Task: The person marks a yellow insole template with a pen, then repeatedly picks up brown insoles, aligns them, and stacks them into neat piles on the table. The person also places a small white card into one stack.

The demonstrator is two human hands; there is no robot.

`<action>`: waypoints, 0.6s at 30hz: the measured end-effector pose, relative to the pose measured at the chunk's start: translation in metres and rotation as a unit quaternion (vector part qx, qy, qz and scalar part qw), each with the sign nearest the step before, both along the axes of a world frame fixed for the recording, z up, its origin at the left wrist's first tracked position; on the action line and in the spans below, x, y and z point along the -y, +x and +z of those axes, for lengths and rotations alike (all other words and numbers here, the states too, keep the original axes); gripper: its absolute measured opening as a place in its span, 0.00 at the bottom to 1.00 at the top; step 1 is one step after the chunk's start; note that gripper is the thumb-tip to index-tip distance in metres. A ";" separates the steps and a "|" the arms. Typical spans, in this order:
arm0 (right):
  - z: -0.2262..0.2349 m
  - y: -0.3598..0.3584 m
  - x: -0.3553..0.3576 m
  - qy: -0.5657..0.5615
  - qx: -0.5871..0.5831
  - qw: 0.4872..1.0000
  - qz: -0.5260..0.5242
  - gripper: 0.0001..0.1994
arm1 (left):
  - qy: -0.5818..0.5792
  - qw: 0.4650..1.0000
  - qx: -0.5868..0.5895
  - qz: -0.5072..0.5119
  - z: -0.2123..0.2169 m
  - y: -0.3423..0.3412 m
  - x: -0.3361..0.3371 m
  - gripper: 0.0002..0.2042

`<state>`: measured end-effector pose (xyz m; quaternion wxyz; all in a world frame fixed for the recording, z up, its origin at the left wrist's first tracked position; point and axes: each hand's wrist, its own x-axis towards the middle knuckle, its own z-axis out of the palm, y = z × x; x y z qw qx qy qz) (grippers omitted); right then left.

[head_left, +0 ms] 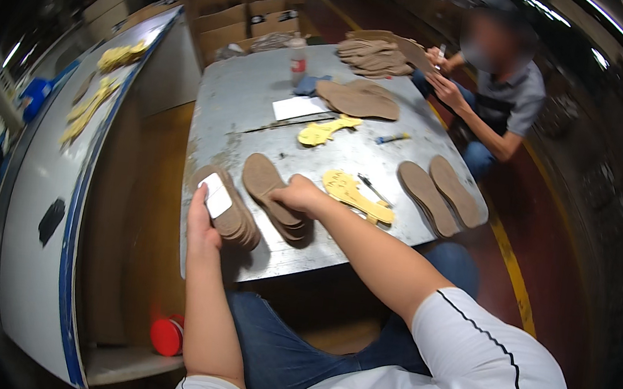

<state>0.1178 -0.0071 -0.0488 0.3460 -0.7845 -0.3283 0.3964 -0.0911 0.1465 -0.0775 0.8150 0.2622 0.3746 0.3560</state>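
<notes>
Two stacks of brown shoe insoles lie side by side near the table's front left. A white card point(215, 196) rests on top of the left insole stack point(239, 226). My left hand point(204, 222) is closed along that stack's left side, its thumb by the card and its other fingers mostly hidden. My right hand point(302, 195) reaches across to the right insole stack point(261, 176), its fingers pinched at the top insole's right edge. Right of this hand lie a yellow sole-shaped template point(347, 191) with dark handwriting and a black pen point(374, 189).
More insoles point(426, 197) lie at the metal table's point(236, 107) right. Farther back are another yellow template point(327, 130), a brown sheet pile point(375, 55) and a bottle point(298, 61). A co-worker point(500, 85) holds a brown piece at the far right. A white bench point(40, 184) stands left.
</notes>
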 end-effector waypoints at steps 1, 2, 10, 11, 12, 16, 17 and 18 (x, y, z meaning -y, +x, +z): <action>0.003 -0.001 0.000 -0.004 -0.018 1.000 -0.003 0.39 | 0.001 1.000 -0.002 -0.011 0.000 0.000 0.000 0.23; 0.007 -0.002 -0.003 -0.007 -0.036 0.999 -0.002 0.37 | 0.013 1.000 0.003 -0.023 0.001 0.001 0.002 0.23; 0.000 0.006 0.015 0.072 -0.307 0.946 -0.078 0.18 | 0.021 0.992 0.095 -0.075 0.012 0.000 0.009 0.23; -0.001 0.010 0.027 0.109 -0.305 0.944 -0.060 0.19 | 0.024 0.993 0.092 -0.073 0.013 0.002 0.014 0.23; 0.001 0.015 0.039 0.126 -0.300 0.943 -0.065 0.24 | 0.017 0.993 0.089 -0.070 0.015 0.004 0.019 0.23; 0.041 0.037 0.093 0.216 -0.368 0.901 -0.076 0.19 | 0.031 0.996 0.073 -0.051 0.022 0.020 0.048 0.23; 0.055 0.038 0.103 0.240 -0.392 0.884 -0.082 0.20 | 0.024 0.995 0.077 -0.051 0.024 0.024 0.054 0.23; 0.069 0.038 0.113 0.274 -0.413 0.867 -0.052 0.20 | 0.036 0.996 0.071 -0.046 0.026 0.028 0.061 0.23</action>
